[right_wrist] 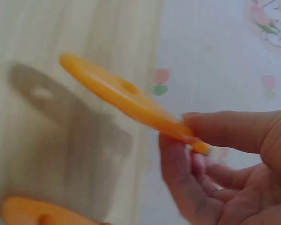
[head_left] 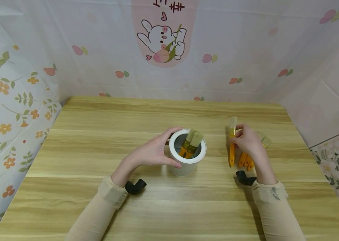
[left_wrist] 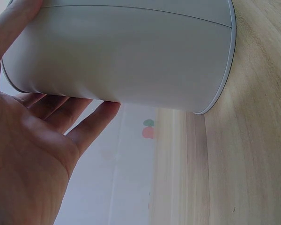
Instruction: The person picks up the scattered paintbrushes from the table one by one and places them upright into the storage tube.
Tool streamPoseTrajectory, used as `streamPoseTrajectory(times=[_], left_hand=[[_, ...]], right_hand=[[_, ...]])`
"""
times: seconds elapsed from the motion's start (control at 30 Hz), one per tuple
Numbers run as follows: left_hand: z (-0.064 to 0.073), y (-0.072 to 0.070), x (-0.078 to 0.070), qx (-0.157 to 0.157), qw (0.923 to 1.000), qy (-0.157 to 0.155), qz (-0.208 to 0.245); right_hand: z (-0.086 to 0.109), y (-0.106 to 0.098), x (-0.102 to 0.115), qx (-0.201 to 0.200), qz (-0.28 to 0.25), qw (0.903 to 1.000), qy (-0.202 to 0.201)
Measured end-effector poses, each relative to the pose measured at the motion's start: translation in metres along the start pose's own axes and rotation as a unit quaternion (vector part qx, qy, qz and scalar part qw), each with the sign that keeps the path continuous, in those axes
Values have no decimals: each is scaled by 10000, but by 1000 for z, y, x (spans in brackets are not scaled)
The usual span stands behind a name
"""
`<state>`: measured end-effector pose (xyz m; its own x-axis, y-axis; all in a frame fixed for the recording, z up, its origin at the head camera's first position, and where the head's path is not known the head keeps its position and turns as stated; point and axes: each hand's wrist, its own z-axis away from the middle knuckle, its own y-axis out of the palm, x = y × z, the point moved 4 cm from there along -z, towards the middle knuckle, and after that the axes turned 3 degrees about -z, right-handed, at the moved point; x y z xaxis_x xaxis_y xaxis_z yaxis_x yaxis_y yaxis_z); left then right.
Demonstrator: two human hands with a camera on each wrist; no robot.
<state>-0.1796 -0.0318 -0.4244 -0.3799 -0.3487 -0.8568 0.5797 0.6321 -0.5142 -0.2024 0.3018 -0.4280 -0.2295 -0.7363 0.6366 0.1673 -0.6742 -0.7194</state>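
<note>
A white cylindrical can [head_left: 184, 170] stands upright on the table, its top uncovered. My left hand [head_left: 152, 151] holds it from the left, thumb near the front and fingers round the back; the left wrist view shows fingertips against the smooth can wall [left_wrist: 131, 56]. Paintbrushes [head_left: 194, 139] with pale bristles and orange handles lean inside, bristles up. To the right, my right hand [head_left: 249, 140] pinches another paintbrush [head_left: 232, 155] between thumb and fingers. In the right wrist view its orange handle [right_wrist: 126, 101] is off the table, casting a shadow. Further paintbrushes [head_left: 243, 160] lie partly hidden beneath that hand.
The wood-grain table [head_left: 85, 147] extends around the can. Behind it hangs a printed curtain [head_left: 103, 43] with a rabbit drawing, and a floral cloth [head_left: 7, 110] is at the left. Black wrist mounts [head_left: 135, 186] project from both sleeves close to the tabletop.
</note>
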Motion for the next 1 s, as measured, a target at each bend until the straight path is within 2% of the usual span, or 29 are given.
streamPoseTrajectory(times=[0.1, 0.17, 0.27, 0.33, 0.43, 0.5, 0.7, 0.77, 0.83, 0.9, 0.93, 1.0], left_hand=[[0, 0, 0, -6, 10000, -37, -19], [0, 0, -1, -5, 10000, -50, -20], [0, 0, -2, -2, 10000, -30, -15], [0, 0, -1, -9, 10000, 5, -4], [0, 0, 0, -22, 10000, 41, 15], [-1, 0, 0, -28, 10000, 43, 27], [0, 0, 1, -36, 10000, 43, 41], [0, 0, 1, -37, 10000, 54, 45], [0, 0, 1, -38, 10000, 73, 36], [0, 0, 1, -36, 10000, 87, 27], [0, 0, 1, -35, 9999, 97, 24], [0, 0, 1, -35, 9999, 92, 21]], right_hand=[[9, -6, 12, -458, -519, 9970, -347], [16, -11, 20, -843, -742, 9914, -670], [28, -16, 35, -1416, -1127, 9767, -1155], [36, -19, 44, -1724, -1464, 9623, -1510], [49, -23, 57, -2098, -2078, 9333, -2044], [58, -26, 64, -2269, -2537, 9087, -2418], [80, -29, 83, -2298, -4013, 8083, -3643], [87, -30, 87, -2323, -4275, 7846, -3843], [93, -30, 92, -2380, -4398, 7704, -3955], [99, -29, 96, -2396, -4495, 7605, -4028], [102, -28, 99, -2372, -4540, 7572, -4054], [107, -25, 103, -2274, -4540, 7571, -4111]])
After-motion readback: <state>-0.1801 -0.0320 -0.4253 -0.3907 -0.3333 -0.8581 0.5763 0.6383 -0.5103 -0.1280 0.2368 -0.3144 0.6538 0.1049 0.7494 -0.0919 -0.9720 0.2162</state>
